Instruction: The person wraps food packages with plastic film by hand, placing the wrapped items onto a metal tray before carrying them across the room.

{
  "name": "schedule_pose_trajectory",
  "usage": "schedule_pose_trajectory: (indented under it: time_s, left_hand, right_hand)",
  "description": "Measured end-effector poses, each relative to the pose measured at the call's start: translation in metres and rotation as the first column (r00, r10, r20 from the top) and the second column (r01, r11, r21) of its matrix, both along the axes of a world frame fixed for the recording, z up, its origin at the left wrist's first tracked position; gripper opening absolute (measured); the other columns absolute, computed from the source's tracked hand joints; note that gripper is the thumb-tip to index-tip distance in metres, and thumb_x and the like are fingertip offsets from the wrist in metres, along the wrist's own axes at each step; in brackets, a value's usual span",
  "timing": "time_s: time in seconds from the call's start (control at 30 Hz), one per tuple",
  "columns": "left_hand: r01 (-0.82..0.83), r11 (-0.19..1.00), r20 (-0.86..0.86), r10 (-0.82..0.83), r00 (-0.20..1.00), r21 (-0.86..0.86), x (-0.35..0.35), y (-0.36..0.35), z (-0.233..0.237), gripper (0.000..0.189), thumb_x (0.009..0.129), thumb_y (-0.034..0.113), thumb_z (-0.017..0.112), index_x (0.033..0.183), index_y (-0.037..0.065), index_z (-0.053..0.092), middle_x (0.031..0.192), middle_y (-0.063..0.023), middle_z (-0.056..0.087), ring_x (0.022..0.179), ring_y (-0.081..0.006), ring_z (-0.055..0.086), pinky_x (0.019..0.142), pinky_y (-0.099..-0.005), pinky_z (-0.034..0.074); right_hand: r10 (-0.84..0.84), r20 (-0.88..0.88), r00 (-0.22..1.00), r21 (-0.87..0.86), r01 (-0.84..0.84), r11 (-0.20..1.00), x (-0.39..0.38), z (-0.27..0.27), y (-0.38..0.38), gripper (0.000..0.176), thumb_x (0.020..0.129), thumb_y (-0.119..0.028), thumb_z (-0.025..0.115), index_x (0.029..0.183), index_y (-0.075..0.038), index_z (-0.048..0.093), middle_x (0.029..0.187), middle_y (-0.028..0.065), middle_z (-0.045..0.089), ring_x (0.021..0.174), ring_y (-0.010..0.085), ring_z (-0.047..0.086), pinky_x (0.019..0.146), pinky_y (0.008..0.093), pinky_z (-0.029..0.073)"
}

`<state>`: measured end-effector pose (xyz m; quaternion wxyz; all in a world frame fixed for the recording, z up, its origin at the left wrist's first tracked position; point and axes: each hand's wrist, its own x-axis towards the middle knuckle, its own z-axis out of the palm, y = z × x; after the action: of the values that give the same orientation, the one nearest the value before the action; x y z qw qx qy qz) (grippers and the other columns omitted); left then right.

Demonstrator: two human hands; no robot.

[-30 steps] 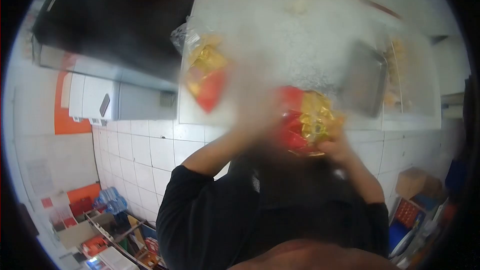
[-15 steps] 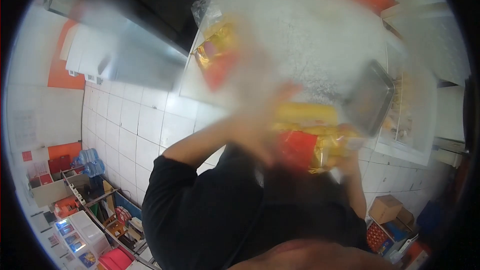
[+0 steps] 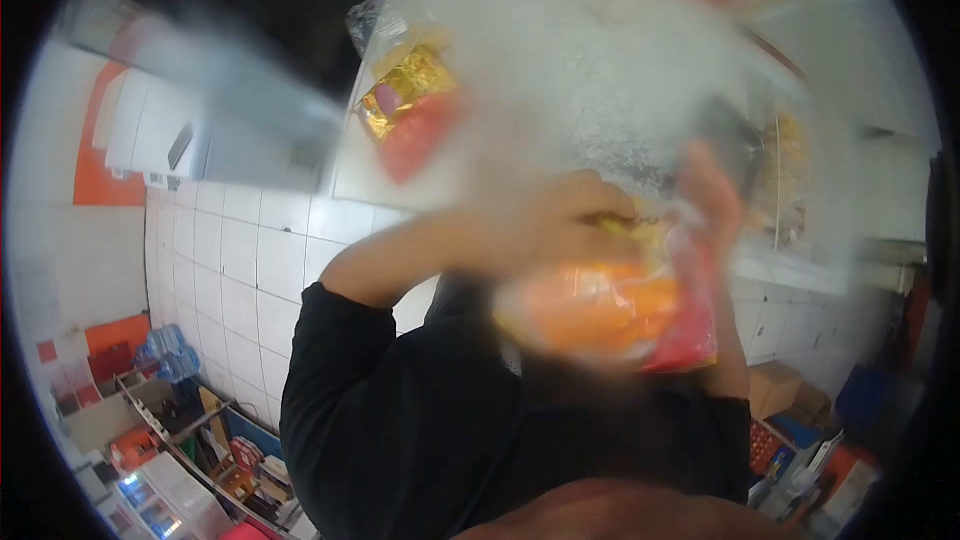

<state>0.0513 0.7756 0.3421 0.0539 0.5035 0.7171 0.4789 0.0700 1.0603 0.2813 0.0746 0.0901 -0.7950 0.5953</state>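
Observation:
In front of my dark-clothed torso is a shiny plastic food bag [image 3: 590, 310], orange and yellow with a pink-red end. My left hand [image 3: 585, 208] reaches across from the left, its fingers curled over the bag's upper edge. At the bag's right side, my right hand [image 3: 712, 195] points upward with its fingers stretched out, blurred, beside the pink-red end. A second bag, a gold and red packet [image 3: 408, 105], lies on the white tabletop [image 3: 530, 10] at the far left corner. Haze blurs the middle of the view.
A dark metal tray [image 3: 735, 135] sits on the table's right side. Beyond it stands a white case [image 3: 815, 250] with yellowish items inside. Left are a grey-white cabinet [image 3: 250, 130] and white floor tiles [image 3: 225, 260]. Cardboard boxes [image 3: 775, 390] are low at the right.
The bag before me has turned, from gold with a red panel to an orange face with a pink-red end. My right hand has risen along its side. The view has shifted slightly.

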Motion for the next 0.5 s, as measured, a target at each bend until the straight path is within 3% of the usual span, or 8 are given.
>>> schedule_pose_trajectory:
  time_s: [0.03,0.1,0.13,0.2,0.23,0.3,0.4,0.5]
  left_hand:
    - [0.027,1.000,0.004,-0.027,1.000,0.003,0.002,0.000,0.012,0.045,0.077,0.008,0.067,0.121,0.011,0.059,0.121,-0.0175,0.053,0.097,-0.0332,0.057,0.085,-0.0379,0.046]
    - [0.121,0.984,-0.302,-0.076,0.950,0.133,0.003,0.002,0.028,0.052,0.071,0.002,0.071,0.121,0.013,0.061,0.121,-0.0164,0.053,0.089,-0.0301,0.057,0.076,-0.0360,0.047]
    - [0.158,0.978,-0.305,-0.112,0.946,0.134,0.007,0.002,0.029,0.052,0.071,0.002,0.071,0.121,0.013,0.061,0.121,-0.0164,0.053,0.089,-0.0301,0.057,0.076,-0.0360,0.047]
    - [0.103,0.993,-0.081,-0.098,0.992,0.052,0.017,-0.001,0.033,0.048,0.070,0.000,0.073,0.115,0.012,0.065,0.116,-0.0140,0.055,0.085,-0.0270,0.056,0.069,-0.0319,0.046]
    - [0.142,0.989,-0.087,-0.137,0.987,0.048,0.017,-0.003,0.038,0.048,0.070,0.000,0.073,0.115,0.012,0.065,0.116,-0.0140,0.055,0.085,-0.0270,0.056,0.069,-0.0319,0.046]
    - [0.315,0.947,-0.227,-0.295,0.928,0.060,0.012,-0.007,0.055,0.037,0.072,0.002,0.072,0.107,0.013,0.070,0.112,-0.0122,0.057,0.080,-0.0243,0.054,0.067,-0.0312,0.044]
    - [0.331,0.936,-0.151,-0.312,0.938,0.120,0.012,-0.001,0.051,0.022,0.075,0.004,0.072,0.096,0.013,0.072,0.114,-0.0124,0.058,0.077,-0.0215,0.053,0.067,-0.0313,0.042]
    - [0.342,0.913,-0.206,-0.300,0.932,0.220,-0.002,-0.003,0.020,0.032,0.078,0.011,0.072,0.110,0.013,0.065,0.122,-0.0154,0.054,0.092,-0.0262,0.054,0.082,-0.0363,0.042]
  right_hand:
    - [-0.027,0.004,1.000,0.003,0.027,1.000,0.008,0.006,-0.006,0.055,0.087,-0.036,0.062,0.131,-0.007,0.047,0.123,0.0182,0.057,0.106,0.0327,0.058,0.094,0.0471,0.044]
    - [0.514,0.588,0.624,-0.751,0.186,0.633,0.021,0.024,-0.023,0.041,0.091,-0.017,0.059,0.128,-0.003,0.051,0.124,0.0107,0.057,0.114,0.0241,0.055,0.105,0.0392,0.037]
    - [0.490,0.587,0.645,-0.751,0.207,0.627,0.023,0.018,-0.012,0.041,0.091,-0.017,0.059,0.128,-0.003,0.051,0.124,0.0107,0.057,0.114,0.0241,0.055,0.105,0.0392,0.037]
    - [0.742,0.297,0.601,-0.452,-0.596,0.663,0.025,0.002,0.015,0.048,0.090,-0.027,0.061,0.130,-0.002,0.050,0.124,0.0119,0.056,0.113,0.0219,0.055,0.103,0.0384,0.039]
    - [0.719,0.291,0.631,-0.450,-0.573,0.685,0.026,0.006,0.018,0.048,0.090,-0.027,0.061,0.130,-0.002,0.050,0.124,0.0119,0.056,0.113,0.0219,0.055,0.103,0.0384,0.039]
    - [0.917,0.251,0.310,-0.897,-0.282,0.341,0.027,0.023,0.015,0.061,0.080,-0.025,0.075,0.129,-0.002,0.049,0.122,0.0125,0.057,0.111,0.0199,0.055,0.100,0.0360,0.042]
    - [0.861,0.360,0.359,-0.512,-0.696,0.504,0.038,0.064,0.000,0.071,0.067,-0.013,0.085,0.128,-0.003,0.049,0.120,0.0113,0.058,0.110,0.0197,0.055,0.098,0.0346,0.043]
    - [0.753,0.454,0.476,-0.480,-0.582,0.657,0.049,0.036,-0.003,0.079,0.059,-0.006,0.088,0.126,-0.002,0.047,0.119,0.0102,0.058,0.111,0.0204,0.055,0.099,0.0350,0.043]
